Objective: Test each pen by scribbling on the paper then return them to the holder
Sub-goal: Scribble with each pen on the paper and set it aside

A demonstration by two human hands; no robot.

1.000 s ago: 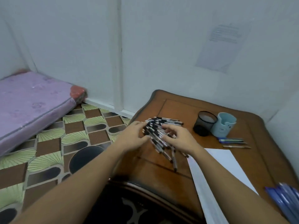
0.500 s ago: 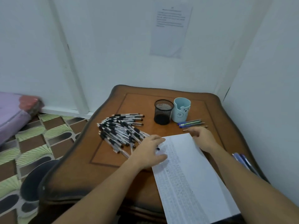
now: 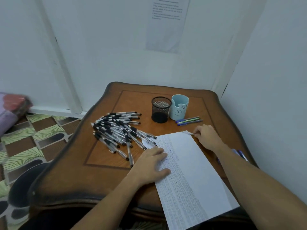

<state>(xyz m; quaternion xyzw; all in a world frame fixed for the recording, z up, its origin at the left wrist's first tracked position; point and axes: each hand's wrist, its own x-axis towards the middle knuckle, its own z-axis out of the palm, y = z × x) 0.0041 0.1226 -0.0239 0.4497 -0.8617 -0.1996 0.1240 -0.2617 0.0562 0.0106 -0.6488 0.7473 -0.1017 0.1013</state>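
Now left hand (image 3: 152, 165): flat, pressing white scribbled paper sheet (image 3: 191, 171) beneath it.
right hand (image 3: 206, 136): pinching clear plastic pen (image 3: 188, 133) by its fingertips.

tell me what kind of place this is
Most likely a small room in a home, used as a makeshift work corner: a mattress lies on the patterned floor, a carved wooden table stands against bare white walls, and a printed sheet is stuck up above it.
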